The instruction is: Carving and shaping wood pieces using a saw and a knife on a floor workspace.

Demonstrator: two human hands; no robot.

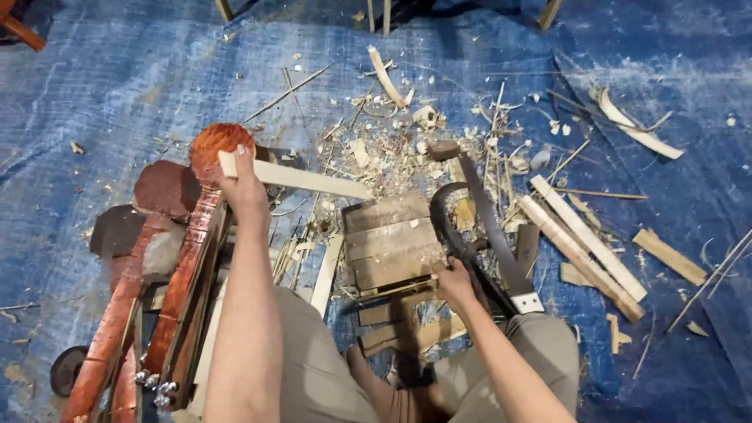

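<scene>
Closed around one end of a pale, flat wooden strip [294, 178], the left hand [244, 190] held it out level above the floor, the far end of the strip reaching toward the heap of shavings [392, 149]. The right hand [454, 282] was wrapped tightly on the dark handle of a saw [489, 227], whose long, dull grey blade ran up and away from the person beside a curved black frame. Between the two hands sat a low block of rough, weathered planks [388, 247], its top scarred and dusty.

Just left of the left arm lay several reddish-brown carved wooden pieces [184, 258], glossy and figured, each long and narrow with a rounded or angular head; small metal pegs showed at their near ends. Pale offcuts, long squared sticks [583, 243] and curled peelings were scattered to the right.

Everything rested on a worn blue tarpaulin [117, 86], creased and whitened with dust, which covered the floor. The person's knees in grey-brown trousers framed the block from below.
</scene>
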